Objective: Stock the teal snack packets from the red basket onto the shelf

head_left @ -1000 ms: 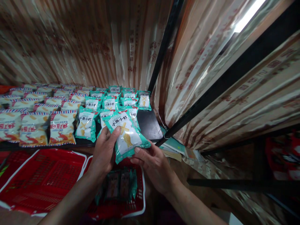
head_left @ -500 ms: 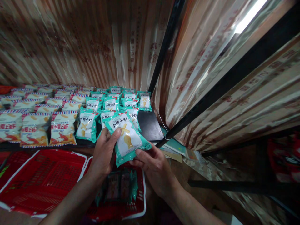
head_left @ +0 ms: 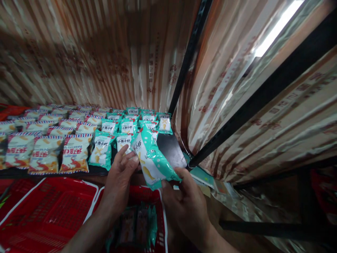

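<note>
Head view: the teal-and-white packet [head_left: 155, 161] is in the air before the shelf [head_left: 172, 149], its lower right corner clamped between the thumb and fingers of the right hand [head_left: 185, 202]. Half a second ago its white front faced the camera; now it has swung round, showing more of its teal side (a cartoon eye and all). The left hand [head_left: 119, 179], whose thumb lay across that front, has let go and sits at the packet's 8 o'clock, fingers apart; whether a fingertip touches behind I cannot tell. From the packet, rows of teal packets [head_left: 127, 127] stand towards 11 o'clock, stripe-edged packets [head_left: 76, 153] at 9. Below, one red basket [head_left: 60, 211] lies at 8 o'clock, while another basket [head_left: 135, 191], at 7, holds dim teal-edged packs [head_left: 142, 221]. The shelf goods appear lower in view than before.
</note>
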A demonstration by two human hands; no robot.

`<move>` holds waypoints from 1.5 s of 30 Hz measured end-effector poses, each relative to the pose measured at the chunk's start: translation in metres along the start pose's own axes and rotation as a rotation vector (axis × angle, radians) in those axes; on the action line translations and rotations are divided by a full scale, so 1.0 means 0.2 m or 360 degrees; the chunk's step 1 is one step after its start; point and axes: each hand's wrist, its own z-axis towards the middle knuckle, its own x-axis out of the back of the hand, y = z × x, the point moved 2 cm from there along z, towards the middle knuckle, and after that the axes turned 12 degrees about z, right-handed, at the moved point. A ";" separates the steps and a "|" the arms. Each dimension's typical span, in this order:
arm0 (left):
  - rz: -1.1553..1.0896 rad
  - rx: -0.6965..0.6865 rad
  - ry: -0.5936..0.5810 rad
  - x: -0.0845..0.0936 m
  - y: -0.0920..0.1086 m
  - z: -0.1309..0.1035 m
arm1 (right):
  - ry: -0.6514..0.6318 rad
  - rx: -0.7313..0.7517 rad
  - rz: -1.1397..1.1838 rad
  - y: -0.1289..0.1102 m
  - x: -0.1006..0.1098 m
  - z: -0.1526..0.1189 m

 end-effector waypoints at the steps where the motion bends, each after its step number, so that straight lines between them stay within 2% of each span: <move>1: -0.0022 -0.0002 -0.0024 0.00 0.00 0.00 | -0.0005 0.0142 -0.0122 -0.01 0.01 0.00; 6: -0.0113 0.0020 -0.0273 -0.03 0.06 -0.05 | -0.0153 0.0646 -0.0455 -0.07 0.02 0.01; 9: -0.0121 0.0080 -0.0269 -0.04 0.10 -0.08 | -0.0291 0.0892 -0.0621 -0.08 0.00 0.00; 12: -0.0237 0.0131 -0.0195 -0.04 0.09 -0.08 | -0.0389 0.1021 -0.0696 -0.07 -0.03 -0.01; 15: -0.0364 0.0179 -0.0203 -0.03 0.05 -0.05 | -0.0398 0.1015 -0.0752 -0.04 -0.06 -0.01; 18: -0.0344 0.0241 -0.0205 -0.03 0.02 -0.03 | -0.0415 0.0986 -0.0768 -0.02 -0.07 -0.02; 23: -0.0239 0.0166 -0.0306 -0.03 0.02 -0.01 | -0.0542 0.0938 -0.0758 -0.01 -0.07 -0.03; 30: -0.0232 0.0080 -0.0236 -0.01 0.00 0.01 | -0.0598 0.0899 -0.0751 0.04 -0.11 -0.04; 34: -0.0246 0.0074 -0.0215 -0.01 -0.01 0.02 | -0.0588 0.0908 -0.0580 0.02 -0.11 -0.03; 37: -0.0272 0.0130 -0.0177 -0.01 -0.02 0.03 | -0.0497 0.0847 -0.0467 0.00 -0.08 -0.03; 40: -0.0280 0.0201 -0.0130 -0.01 -0.02 0.03 | -0.0259 0.0651 -0.0466 -0.01 -0.03 -0.01; 42: -0.0279 0.0216 -0.0112 -0.01 -0.02 0.02 | -0.0136 0.0404 -0.0387 0.01 -0.01 0.00; 45: -0.0285 0.0205 -0.0144 -0.02 -0.02 0.01 | -0.0058 -0.0137 0.0027 0.06 0.01 0.02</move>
